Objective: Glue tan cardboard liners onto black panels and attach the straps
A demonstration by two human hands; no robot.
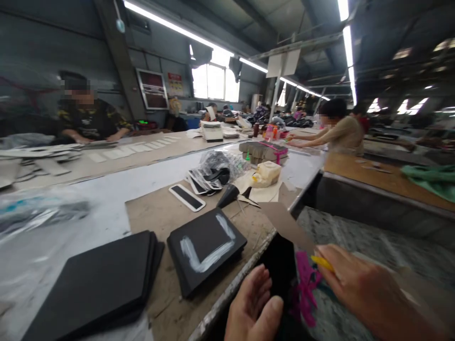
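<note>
My left hand [254, 305] is at the table's front edge, empty, its thumb apart from loosely curled fingers. To its right, my right hand [362, 279] is closed on a flat grey-brown strip of board [289, 227]. A slim yellow thing [323, 263] sticks out between its thumb and fingers; its kind is unclear. Bright pink cloth or ribbon [305, 289] shows below, between my hands. Nearest on the table is a stack of black sheets [206, 241], its top smeared with white paste along two sides. Left of it lies a bigger black stack [103, 274].
Beyond the stacks are a white-bordered black strip [187, 197], a black cone-shaped thing [228, 195], a yellowish plastic container [266, 174] and clear plastic wrap [220, 163]. One person [88, 113] works at the left, another [341, 128] at the right. A wooden tabletop [377, 177] stands right.
</note>
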